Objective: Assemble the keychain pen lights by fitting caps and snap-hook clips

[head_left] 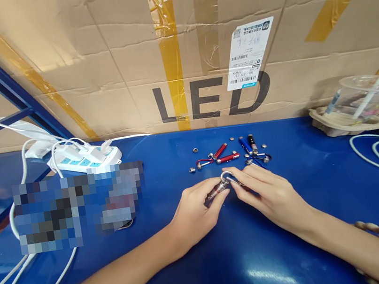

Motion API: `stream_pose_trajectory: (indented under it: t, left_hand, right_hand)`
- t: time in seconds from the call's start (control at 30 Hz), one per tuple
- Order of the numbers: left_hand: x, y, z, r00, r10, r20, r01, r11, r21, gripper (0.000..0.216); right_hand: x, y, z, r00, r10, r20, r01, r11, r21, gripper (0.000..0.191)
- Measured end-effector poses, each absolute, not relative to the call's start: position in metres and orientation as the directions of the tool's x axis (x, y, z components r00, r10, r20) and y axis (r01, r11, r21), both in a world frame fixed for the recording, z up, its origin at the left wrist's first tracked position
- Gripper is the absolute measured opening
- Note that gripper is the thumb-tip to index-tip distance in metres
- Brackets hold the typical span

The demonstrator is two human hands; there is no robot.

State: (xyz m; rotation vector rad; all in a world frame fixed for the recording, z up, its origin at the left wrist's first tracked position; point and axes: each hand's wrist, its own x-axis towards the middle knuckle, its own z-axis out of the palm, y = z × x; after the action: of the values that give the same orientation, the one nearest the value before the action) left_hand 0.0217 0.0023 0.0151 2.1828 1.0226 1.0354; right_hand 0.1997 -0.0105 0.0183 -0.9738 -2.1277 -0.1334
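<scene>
My left hand (195, 212) is closed around a small dark-silver keychain flashlight (215, 192), tilted with its upper end toward my right hand. A silver metal ring (226, 173) sits at that upper end. My right hand (271, 191) pinches the ring and its clip, whose far part is hidden by the fingers. Just beyond both hands lie two red tubes of the same kind (227, 158), a blue tube (244, 145) and a black tube (252, 142). A red clip (205, 162) and several small round metal pieces (195, 150) are scattered around them.
A large cardboard box (124, 85) stands along the back of the blue table (181, 276). At left are a white power strip (102, 157), cables and a blurred-out area. At right a pulp tray (347, 125) holds a clear cup, with a white cable (378, 166) in front.
</scene>
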Motion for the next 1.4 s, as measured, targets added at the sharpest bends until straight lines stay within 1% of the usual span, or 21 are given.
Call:
stream_pose_trajectory:
  t: [0.1,0.2,0.27,0.33,0.4,0.43,0.53,0.57,0.67,0.73,0.77,0.87,0.93,1.03,1.1,1.2,1.33,1.4]
  left_hand:
    - [0.021,0.003,0.018,0.377,0.847,0.376,0.448,-0.522,0.726,0.022]
    - [0.02,0.004,0.021,0.352,0.867,0.352,0.463,-0.488,0.74,0.022]
    - [0.019,0.004,0.022,0.365,0.867,0.34,0.443,-0.482,0.756,0.021]
    - [0.019,0.004,0.022,0.401,0.861,0.312,0.417,-0.476,0.774,0.018]
    - [0.019,0.003,0.02,0.444,0.851,0.281,0.404,-0.47,0.785,0.015]
    - [0.019,0.003,0.018,0.46,0.844,0.276,0.4,-0.474,0.784,0.013]
    - [0.019,0.004,0.013,0.482,0.812,0.329,0.378,-0.531,0.758,0.01]
    - [0.019,0.004,0.013,0.474,0.803,0.361,0.369,-0.554,0.747,0.01]
    - [0.021,0.004,0.016,0.42,0.805,0.418,0.354,-0.57,0.742,0.012]
    - [0.022,0.004,0.02,0.393,0.833,0.389,0.326,-0.522,0.789,0.009]
    - [0.022,0.004,0.022,0.376,0.86,0.344,0.305,-0.466,0.831,0.005]
    - [0.022,0.004,0.026,0.344,0.898,0.273,0.189,-0.351,0.917,0.003]
    - [0.023,0.004,0.026,0.37,0.895,0.251,0.118,-0.313,0.942,0.006]
    - [0.024,0.003,0.026,0.427,0.885,0.187,0.074,-0.24,0.968,0.011]
    - [0.024,0.001,0.026,0.424,0.891,0.166,0.07,-0.215,0.974,0.011]
    - [0.023,-0.001,0.028,0.355,0.918,0.176,0.093,-0.222,0.971,0.013]
    - [0.02,0.002,0.029,0.162,0.964,0.209,0.143,-0.233,0.962,0.015]
    - [0.019,0.006,0.028,0.096,0.97,0.222,0.147,-0.234,0.961,0.016]
  right_hand:
    - [0.2,-0.011,0.017,-0.373,0.67,0.642,0.688,0.664,-0.293,0.032]
    - [0.2,-0.012,0.017,-0.321,0.779,0.538,0.689,0.582,-0.432,0.043]
    - [0.2,-0.012,0.017,-0.288,0.829,0.48,0.68,0.53,-0.507,0.054]
    - [0.199,-0.012,0.019,-0.268,0.839,0.473,0.661,0.517,-0.544,0.059]
    - [0.198,-0.011,0.02,-0.267,0.832,0.486,0.639,0.53,-0.558,0.056]
    - [0.198,-0.01,0.021,-0.281,0.831,0.479,0.626,0.537,-0.565,0.051]
    - [0.195,-0.01,0.022,-0.375,0.842,0.387,0.577,0.539,-0.614,0.03]
    - [0.195,-0.011,0.023,-0.406,0.846,0.345,0.56,0.528,-0.638,0.027]
    - [0.193,-0.011,0.024,-0.41,0.871,0.269,0.522,0.466,-0.714,0.026]
    - [0.193,-0.011,0.024,-0.371,0.895,0.247,0.507,0.418,-0.754,0.029]
    - [0.193,-0.01,0.024,-0.357,0.904,0.236,0.502,0.398,-0.768,0.03]
    - [0.193,-0.009,0.025,-0.357,0.912,0.2,0.502,0.368,-0.783,0.035]
    - [0.193,-0.009,0.026,-0.388,0.901,0.193,0.492,0.38,-0.784,0.034]
    - [0.193,-0.009,0.027,-0.454,0.869,0.197,0.457,0.417,-0.786,0.031]
    - [0.194,-0.009,0.027,-0.458,0.866,0.199,0.463,0.424,-0.778,0.031]
    - [0.195,-0.008,0.027,-0.404,0.89,0.211,0.496,0.407,-0.767,0.031]
    - [0.194,-0.009,0.029,-0.373,0.897,0.238,0.514,0.413,-0.752,0.028]
    - [0.193,-0.01,0.03,-0.381,0.893,0.241,0.513,0.421,-0.748,0.028]
